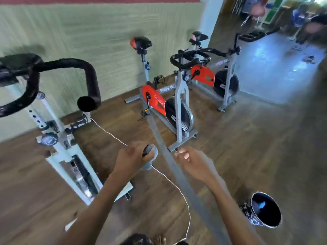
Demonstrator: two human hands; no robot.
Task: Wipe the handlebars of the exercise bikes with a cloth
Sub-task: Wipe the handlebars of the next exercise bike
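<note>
My left hand point(131, 157) is closed around a bunched grey cloth point(150, 156), low in the middle of the view. My right hand point(192, 162) hangs beside it with loosely curled fingers and nothing in it. Up at the left, close to me, curves the black padded handlebar point(70, 71) of a white exercise bike point(70, 156). A red and grey bike point(169, 106) with a black handlebar point(189, 59) stands ahead. Behind it a second red bike point(217, 80) shows its own black handlebar point(221, 52). Neither hand touches a handlebar.
A dark bucket point(261, 212) stands on the wooden floor at the lower right. A thin white cord point(177, 188) runs across the floor from the white bike. A grey strap-like band point(169, 160) crosses between my hands. A mirror point(276, 59) reflects people at the far right.
</note>
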